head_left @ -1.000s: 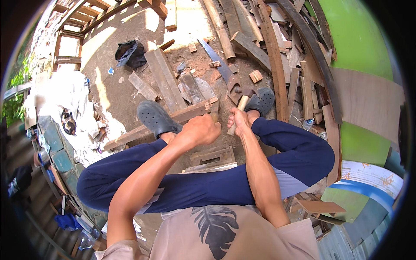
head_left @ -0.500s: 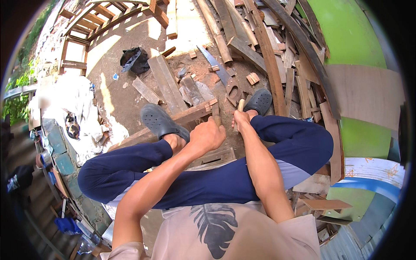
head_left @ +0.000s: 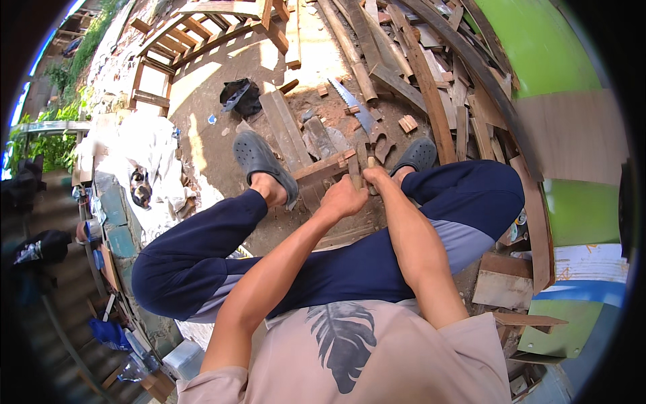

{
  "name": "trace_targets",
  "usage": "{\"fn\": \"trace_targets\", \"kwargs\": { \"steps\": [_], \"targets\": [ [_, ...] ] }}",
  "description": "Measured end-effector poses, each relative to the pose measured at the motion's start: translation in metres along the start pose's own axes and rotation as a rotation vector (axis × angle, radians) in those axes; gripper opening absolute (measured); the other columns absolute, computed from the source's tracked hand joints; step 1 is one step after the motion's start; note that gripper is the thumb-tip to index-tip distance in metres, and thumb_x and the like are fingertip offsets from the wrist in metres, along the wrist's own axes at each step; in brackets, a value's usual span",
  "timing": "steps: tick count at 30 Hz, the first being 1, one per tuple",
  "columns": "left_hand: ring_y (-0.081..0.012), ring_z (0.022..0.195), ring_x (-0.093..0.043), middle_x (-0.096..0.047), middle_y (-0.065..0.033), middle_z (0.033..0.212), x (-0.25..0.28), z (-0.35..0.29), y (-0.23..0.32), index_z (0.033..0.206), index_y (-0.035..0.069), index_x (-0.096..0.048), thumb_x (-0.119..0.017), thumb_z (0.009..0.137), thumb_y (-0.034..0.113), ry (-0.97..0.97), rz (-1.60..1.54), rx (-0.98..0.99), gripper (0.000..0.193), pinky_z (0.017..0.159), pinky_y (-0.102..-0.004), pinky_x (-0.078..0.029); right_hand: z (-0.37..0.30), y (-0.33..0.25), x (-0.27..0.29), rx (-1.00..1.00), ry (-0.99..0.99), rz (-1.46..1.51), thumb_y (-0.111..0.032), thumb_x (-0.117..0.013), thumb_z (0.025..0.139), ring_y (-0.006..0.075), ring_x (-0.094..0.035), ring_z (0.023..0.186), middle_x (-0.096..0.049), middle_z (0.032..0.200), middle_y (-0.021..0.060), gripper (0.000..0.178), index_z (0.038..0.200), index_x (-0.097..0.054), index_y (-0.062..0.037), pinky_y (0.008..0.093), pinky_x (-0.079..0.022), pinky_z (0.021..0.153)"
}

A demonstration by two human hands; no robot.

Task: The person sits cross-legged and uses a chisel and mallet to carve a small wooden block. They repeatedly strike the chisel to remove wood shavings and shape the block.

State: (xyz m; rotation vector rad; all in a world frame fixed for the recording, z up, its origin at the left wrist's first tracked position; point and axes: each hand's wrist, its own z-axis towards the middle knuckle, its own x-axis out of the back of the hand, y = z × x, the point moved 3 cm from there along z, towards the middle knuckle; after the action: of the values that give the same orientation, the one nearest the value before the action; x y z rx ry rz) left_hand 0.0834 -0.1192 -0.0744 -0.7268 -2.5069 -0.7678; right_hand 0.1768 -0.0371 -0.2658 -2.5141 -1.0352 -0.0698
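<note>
Between my knees, both hands are closed and close together. My left hand (head_left: 344,197) grips a narrow tool with a wooden handle (head_left: 356,181); its dark flat part points away toward a reddish plank (head_left: 324,167). My right hand (head_left: 377,177) is wrapped round a pale wooden handle (head_left: 371,161); I cannot make out what is at its far end. The plank's end lies just beyond my left hand, beside my left clog (head_left: 259,158). A handsaw (head_left: 356,108) rests on the ground beyond my hands, its wooden grip toward me.
Long boards and scraps (head_left: 420,87) are heaped at the right, beside a green panel (head_left: 558,47). Loose planks (head_left: 286,128), a black bag (head_left: 241,97) and a cut wood block (head_left: 408,124) lie ahead. A slatted wooden frame (head_left: 195,34) stands far left, near white cloth (head_left: 158,175).
The view has shifted, so most things sit farther right in it. My hands are closer together. My left foot and leg have moved against the plank, less of which shows now.
</note>
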Motion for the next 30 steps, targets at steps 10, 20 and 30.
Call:
{"fn": "trace_targets", "kwargs": {
  "steps": [10,20,30],
  "targets": [
    [-0.0252,0.079,-0.063,-0.064,-0.0189,0.094,-0.044,-0.003,-0.009,0.134,-0.005,-0.041,-0.059,0.087,0.021,-0.152,-0.274,-0.171,0.057,0.070,-0.0384,-0.051,0.004,0.016,0.016,-0.024,-0.034,-0.249,-0.026,-0.046,0.093,0.0344,-0.067,0.070,-0.067,0.090,0.0205,0.036,0.106,-0.066,0.0011,0.0468,-0.053,0.055],
    [-0.0320,0.097,-0.071,-0.068,-0.0258,0.110,-0.022,0.008,-0.015,0.125,-0.013,-0.051,-0.067,0.081,0.034,-0.689,0.070,-0.242,0.067,0.082,-0.0379,-0.056,-0.133,0.017,0.011,-0.109,-0.246,0.127,-0.049,-0.061,0.096,0.0304,-0.070,0.091,-0.068,0.107,0.0187,0.063,0.120,-0.060,0.0094,0.0479,-0.058,0.072],
    [-0.0298,0.127,-0.055,-0.059,-0.0151,0.132,0.062,0.158,-0.150,0.137,0.007,-0.049,-0.076,0.068,0.072,-0.056,0.613,-0.250,0.099,0.105,-0.0447,-0.042,-0.146,-0.026,-0.016,-0.256,-0.289,0.986,-0.023,-0.063,0.098,0.0127,-0.055,0.058,-0.060,0.074,0.0042,0.019,0.093,-0.058,-0.0054,0.0316,-0.055,0.054]
  ]
}}
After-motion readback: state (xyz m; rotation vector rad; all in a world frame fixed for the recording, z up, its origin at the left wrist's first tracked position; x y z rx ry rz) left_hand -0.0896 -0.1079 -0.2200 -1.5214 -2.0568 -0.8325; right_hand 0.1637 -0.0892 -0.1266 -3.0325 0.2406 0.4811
